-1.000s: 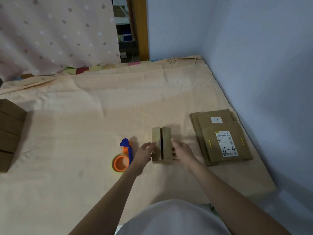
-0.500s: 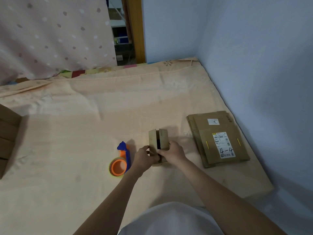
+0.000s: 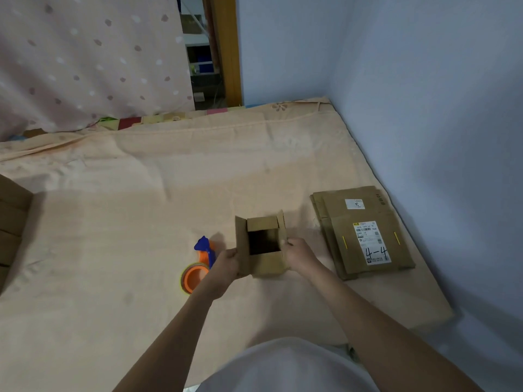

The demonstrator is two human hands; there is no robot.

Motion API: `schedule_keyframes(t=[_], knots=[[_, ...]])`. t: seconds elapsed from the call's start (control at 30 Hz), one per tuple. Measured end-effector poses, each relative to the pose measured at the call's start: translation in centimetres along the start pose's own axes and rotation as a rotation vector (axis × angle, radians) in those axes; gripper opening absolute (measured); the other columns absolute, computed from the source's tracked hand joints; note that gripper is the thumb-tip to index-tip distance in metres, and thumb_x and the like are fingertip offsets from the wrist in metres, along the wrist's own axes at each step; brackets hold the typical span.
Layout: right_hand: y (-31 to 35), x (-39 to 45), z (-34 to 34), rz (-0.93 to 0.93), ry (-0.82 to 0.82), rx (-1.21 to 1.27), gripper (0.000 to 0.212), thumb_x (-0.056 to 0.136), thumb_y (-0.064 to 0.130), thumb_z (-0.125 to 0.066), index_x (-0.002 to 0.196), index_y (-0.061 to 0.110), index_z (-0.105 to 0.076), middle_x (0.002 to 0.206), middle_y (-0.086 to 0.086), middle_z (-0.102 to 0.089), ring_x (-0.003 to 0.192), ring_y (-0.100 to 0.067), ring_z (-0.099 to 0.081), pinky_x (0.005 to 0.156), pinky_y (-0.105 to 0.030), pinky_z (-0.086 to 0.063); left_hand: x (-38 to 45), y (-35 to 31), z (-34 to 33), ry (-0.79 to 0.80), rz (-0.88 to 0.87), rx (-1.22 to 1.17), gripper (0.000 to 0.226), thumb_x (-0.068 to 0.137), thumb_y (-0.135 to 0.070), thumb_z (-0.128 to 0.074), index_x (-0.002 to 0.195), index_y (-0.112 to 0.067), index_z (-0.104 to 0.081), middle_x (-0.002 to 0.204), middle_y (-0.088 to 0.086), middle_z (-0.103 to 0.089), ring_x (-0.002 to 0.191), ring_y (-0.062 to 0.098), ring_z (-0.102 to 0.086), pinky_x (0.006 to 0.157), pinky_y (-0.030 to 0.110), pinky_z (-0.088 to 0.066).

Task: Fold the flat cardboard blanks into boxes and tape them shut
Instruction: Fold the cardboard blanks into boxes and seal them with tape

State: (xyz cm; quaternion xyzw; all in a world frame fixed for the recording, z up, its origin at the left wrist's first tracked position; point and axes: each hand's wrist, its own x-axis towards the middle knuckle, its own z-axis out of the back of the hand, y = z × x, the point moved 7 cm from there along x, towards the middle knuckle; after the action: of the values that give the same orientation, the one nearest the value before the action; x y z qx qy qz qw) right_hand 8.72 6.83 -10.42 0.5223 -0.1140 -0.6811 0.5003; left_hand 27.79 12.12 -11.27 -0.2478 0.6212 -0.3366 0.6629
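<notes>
A bed (image 3: 113,222) carries everything, covered by a soft peach sheet, faintly creased and printed with pale flowers, its right edge and far right corner tight against a smooth blue wall (image 3: 424,108). Beyond the far edge hangs a pink dotted curtain (image 3: 85,58), with a wooden door frame (image 3: 227,46) beside it; what lies in the gap between them is too dim to make out. At the left edge brown cartons (image 3: 11,222) are stacked, cut off by the frame. Along the right edge lies a pile of flat cardboard blanks (image 3: 362,233), matte brown and rectangular, the top one bearing a white label with "4-4" handwritten on it (the smaller print is unreadable). Just left of the pile, towards the near edge, stands the box (image 3: 261,244), a small square tube of cardboard with its top open, the four flaps up and the inside dark. The left hand (image 3: 225,263) grips the box's left flap and wall, fingers curled behind it, hidden by the cardboard. The right hand (image 3: 300,256) holds the right wall, thumb at the rim, the other fingers out of sight behind the box. Just left of the left hand lies a tape dispenser (image 3: 198,267), glossy orange plastic ring with a blue handle, partly hidden by the wrist. A pale garment (image 3: 283,366) fills the bottom.
</notes>
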Motion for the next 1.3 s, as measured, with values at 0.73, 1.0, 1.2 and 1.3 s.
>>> schedule_keyframes(t=[0.73,1.0,1.2,1.3], knots=[[1.5,-0.8,3.0,0.071,-0.237,-0.253,0.091,0.094,0.045,-0.066,0.160,0.011,-0.012,0.161,-0.012,-0.031,0.141,-0.030,-0.042,0.104,-0.040,-0.045,1.9,-1.7,0.0,-0.216,0.028,0.407,0.066,0.081,-0.047,-0.077,0.125,-0.003,-0.054,0.103,0.007,-0.063,0.096,0.023,-0.063,0.081,0.034,-0.056],[-0.6,-0.8,1.8,-0.096,-0.062,-0.331,0.037,0.090,0.041,-0.071,0.097,0.011,-0.051,0.085,0.000,-0.056,0.077,-0.016,-0.053,0.062,-0.028,-0.042,2.0,-2.3,-0.7,-0.278,0.049,0.484,0.045,0.082,-0.039,-0.077,0.104,-0.006,-0.058,0.096,0.009,-0.066,0.088,0.023,-0.065,0.073,0.036,-0.057],[-1.6,0.4,2.9,-0.178,0.254,-0.010,0.042,0.102,0.033,-0.055,0.135,0.008,-0.049,0.127,-0.005,-0.055,0.118,-0.026,-0.057,0.097,-0.034,-0.051,1.9,-0.8,0.9,0.017,-0.026,0.027,0.034,0.097,-0.026,-0.062,0.122,-0.002,-0.064,0.106,0.011,-0.073,0.101,0.023,-0.069,0.090,0.036,-0.058],[-3.4,0.5,4.6,-0.257,0.356,0.376,0.056,0.105,0.020,-0.052,0.153,0.004,-0.030,0.155,-0.019,-0.037,0.130,-0.038,-0.052,0.112,-0.043,-0.041,1.1,0.1,2.2,0.154,-0.016,-0.174,0.024,0.104,-0.017,-0.049,0.115,-0.003,-0.066,0.109,0.011,-0.073,0.113,0.029,-0.066,0.100,0.043,-0.052]])
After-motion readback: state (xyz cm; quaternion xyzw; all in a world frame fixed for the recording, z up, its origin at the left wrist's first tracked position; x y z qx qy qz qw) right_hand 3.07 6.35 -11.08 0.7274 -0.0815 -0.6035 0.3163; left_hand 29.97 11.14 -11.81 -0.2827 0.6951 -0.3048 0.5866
